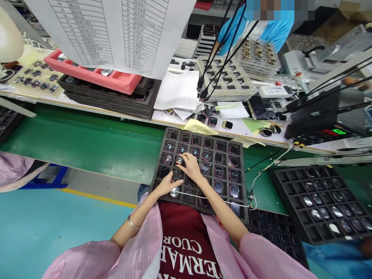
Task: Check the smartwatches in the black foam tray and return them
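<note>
Dark watch [176,175] — square, blackish face, at the left-centre part of the black foam tray [213,157], mid-frame. Left hand [166,185] pinches it between thumb and fingers. Just above it, a lit watch [179,160] shows white and orange on its screen; fingertips of the right hand [192,167] rest at its edges, but cannot tell how firmly they press. More watches fill the tray's cells, several with lit faces in the upper left rows.

White cable [190,194] crosses the tray's lower part, passing the right forearm — something to snag on. Tray's near edge lies close to the dark red shirt [186,228]; far edge meets yellow paper [200,127] along the white shelf [158,115]. Widest room: green worktop [87,135], stretching toward frame left. At right, a narrower green strip, then a second tray [285,197].
</note>
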Demonstrator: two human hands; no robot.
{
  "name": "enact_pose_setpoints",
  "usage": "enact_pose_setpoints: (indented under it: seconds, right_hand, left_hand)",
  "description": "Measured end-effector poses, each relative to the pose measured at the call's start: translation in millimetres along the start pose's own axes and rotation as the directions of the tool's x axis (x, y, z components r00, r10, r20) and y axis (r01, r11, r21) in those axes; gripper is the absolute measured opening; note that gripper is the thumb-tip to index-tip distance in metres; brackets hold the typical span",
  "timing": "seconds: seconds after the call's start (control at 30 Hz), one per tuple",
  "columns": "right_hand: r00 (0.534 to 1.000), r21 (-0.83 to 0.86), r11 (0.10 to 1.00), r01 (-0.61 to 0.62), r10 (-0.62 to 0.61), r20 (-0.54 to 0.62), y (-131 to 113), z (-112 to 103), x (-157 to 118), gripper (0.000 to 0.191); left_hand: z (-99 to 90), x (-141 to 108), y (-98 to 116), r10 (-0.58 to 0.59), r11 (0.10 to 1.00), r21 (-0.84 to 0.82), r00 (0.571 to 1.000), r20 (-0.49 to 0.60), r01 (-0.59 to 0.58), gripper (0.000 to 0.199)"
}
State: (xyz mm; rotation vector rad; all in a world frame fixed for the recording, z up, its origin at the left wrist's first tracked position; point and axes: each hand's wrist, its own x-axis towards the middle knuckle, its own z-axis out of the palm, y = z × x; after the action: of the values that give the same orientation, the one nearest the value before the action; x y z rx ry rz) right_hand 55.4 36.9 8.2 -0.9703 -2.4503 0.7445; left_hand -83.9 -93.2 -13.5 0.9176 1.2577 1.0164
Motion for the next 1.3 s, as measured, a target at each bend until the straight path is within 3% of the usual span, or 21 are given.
enact_pose_setpoints:
  seconds: [0.2, 0.33, 0.57, 0.83, 1.03, 1.3]
  right_hand:
    - [0.996, -0.145, 0.989, -0.024, 0.037, 0.083, 9.7, -32.7, -20.4, 0.029]
    - [0.990, -0.212, 0.970, -0.118, 0.131, 0.044, 18.6, -31.7, -29.5, 0.034]
    - [0.987, -0.185, 0.970, -0.156, 0.162, 0.018, 22.4, -20.5, -29.1, 0.029]
    - [0.997, -0.072, 0.995, -0.075, 0.077, 0.023, 5.9, -45.6, -34.9, 0.028]
    - [0.996, 0.006, 1.000, 0.000, -0.001, 0.089, -25.6, -29.0, -54.5, 0.029]
    - [0.998, 0.033, 0.999, 0.017, -0.018, 0.056, -20.6, -11.7, -65.4, 0.039]
  left_hand:
    - [16.8, 6.1, 2.7, -0.008, 1.000, -0.013, 0.999, 0.039, 0.009, 0.042]
    - [24.1, 18.2, -0.9, -0.028, 0.999, -0.035, 0.997, 0.072, 0.031, 0.044]
    - [14.9, 25.0, -1.8, -0.044, 0.995, -0.076, 0.980, 0.195, 0.060, 0.047]
    - [12.2, 23.4, 4.0, -0.043, 0.996, -0.071, 0.971, 0.234, 0.062, 0.050]
    - [9.3, 21.7, 9.7, -0.047, 0.999, -0.017, 0.983, 0.175, 0.051, 0.049]
    - [20.9, 21.2, 5.2, 0.000, 1.000, -0.002, 0.999, 0.038, 0.000, 0.047]
